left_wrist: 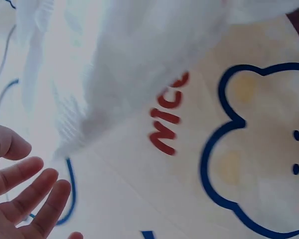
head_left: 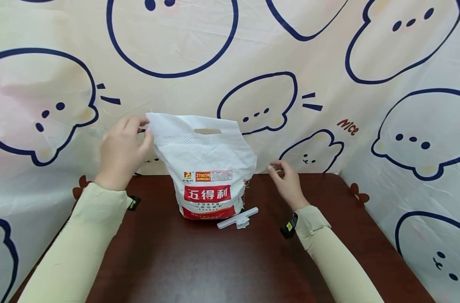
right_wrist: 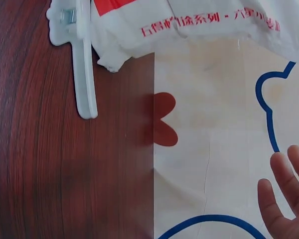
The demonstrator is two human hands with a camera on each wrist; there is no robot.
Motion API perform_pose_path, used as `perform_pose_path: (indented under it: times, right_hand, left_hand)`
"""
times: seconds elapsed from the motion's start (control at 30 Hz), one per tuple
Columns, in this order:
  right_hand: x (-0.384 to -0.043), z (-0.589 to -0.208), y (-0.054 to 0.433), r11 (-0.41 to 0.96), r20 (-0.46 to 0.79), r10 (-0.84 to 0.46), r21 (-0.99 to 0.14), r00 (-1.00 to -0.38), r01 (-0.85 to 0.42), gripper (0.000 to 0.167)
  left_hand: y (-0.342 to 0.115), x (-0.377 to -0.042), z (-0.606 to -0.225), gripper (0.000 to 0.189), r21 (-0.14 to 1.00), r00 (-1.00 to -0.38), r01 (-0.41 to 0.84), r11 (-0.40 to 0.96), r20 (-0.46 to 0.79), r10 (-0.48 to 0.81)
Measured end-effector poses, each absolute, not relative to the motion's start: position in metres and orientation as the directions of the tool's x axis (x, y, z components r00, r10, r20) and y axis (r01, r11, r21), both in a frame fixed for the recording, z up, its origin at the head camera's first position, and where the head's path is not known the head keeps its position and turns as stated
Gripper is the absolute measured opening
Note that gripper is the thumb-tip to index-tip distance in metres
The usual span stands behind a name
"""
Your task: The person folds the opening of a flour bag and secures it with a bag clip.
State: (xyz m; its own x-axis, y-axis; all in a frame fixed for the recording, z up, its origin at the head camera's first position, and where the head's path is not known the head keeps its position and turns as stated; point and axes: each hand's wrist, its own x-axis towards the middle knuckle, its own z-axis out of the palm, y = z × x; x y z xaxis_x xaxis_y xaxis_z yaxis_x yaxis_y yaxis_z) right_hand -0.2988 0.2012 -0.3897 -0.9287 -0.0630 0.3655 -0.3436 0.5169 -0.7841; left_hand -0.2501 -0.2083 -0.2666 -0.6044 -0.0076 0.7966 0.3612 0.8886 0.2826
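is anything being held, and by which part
Nothing looks held: the left hand is at a top corner of the white bag; the right hand is empty.

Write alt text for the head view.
A red-printed white bag stands on a brown table, a person's left grip at its top left corner, the right grip off to its right. A white clip lies by the bag's base; a cartoon-patterned backdrop hangs behind.

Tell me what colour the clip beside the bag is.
The clip is white, best seen whole in the head view.
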Motion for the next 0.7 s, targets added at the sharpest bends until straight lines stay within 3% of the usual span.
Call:
perform_pose_path:
  times: [0.3, 0.7]
  right_hand:
    - [-0.295, -0.392, 0.189, 0.465, 0.402, -0.067, -0.797, -0.913, -0.386, 0.039]
    - [-0.292, -0.391, 0.179, 0.432, 0.393, -0.068, -0.817, -0.917, -0.382, 0.035]
  left_hand:
    - [-0.179, -0.247, -0.245, 0.027, 0.181, -0.522, 0.459, 0.870, 0.847, 0.099]
    - [-0.140, -0.257, -0.227, 0.032, 0.067, -0.589, 0.564, 0.823, 0.731, 0.345]
